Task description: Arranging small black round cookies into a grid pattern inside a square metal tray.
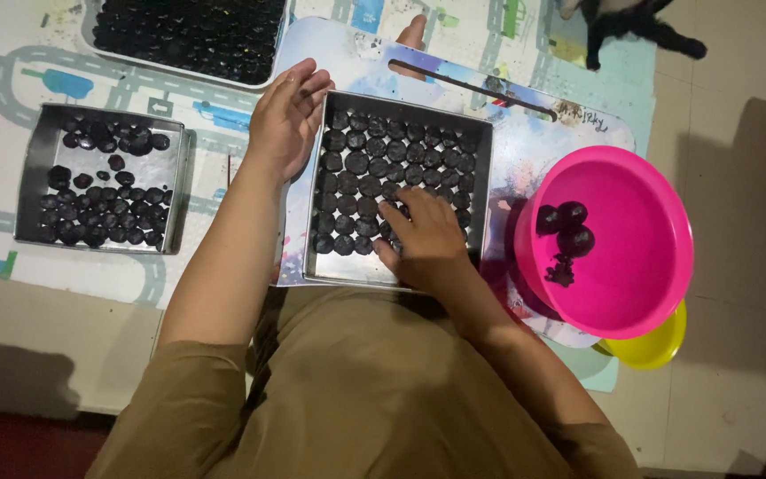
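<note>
Square metal tray (482, 191), thin dull-grey walls, sits on a glossy printed board (525, 133) with a long slot handle. Tray is nearly full of dark discs (374, 164), matte, round, flattened, packed in rows. Right hand (425, 238) lies palm down on the discs at the tray's near right corner, fingers (392, 213) narrowly spread and flat, pressing on discs; no grip on anything that shows. Left hand (287, 115) rests at the tray's far left corner, fingers together, slightly curved, touching the rim, holding nothing.

Pink bowl (640, 266), smooth plastic, round, just right of the tray, holds a few dark lumps (565, 231) and crumbs. Yellow bowl (658, 346) peeks out beneath it. Second metal tray (33, 142) to the left, well apart, about half covered with loose dark pieces. White tray (90, 40) at top, packed with dark pieces.

All on a play mat (11, 80) printed with grey roads, lying on a pale tiled floor (738, 177). Person wears olive-brown short sleeves (179, 399). Room dim, shadows at the edges.
</note>
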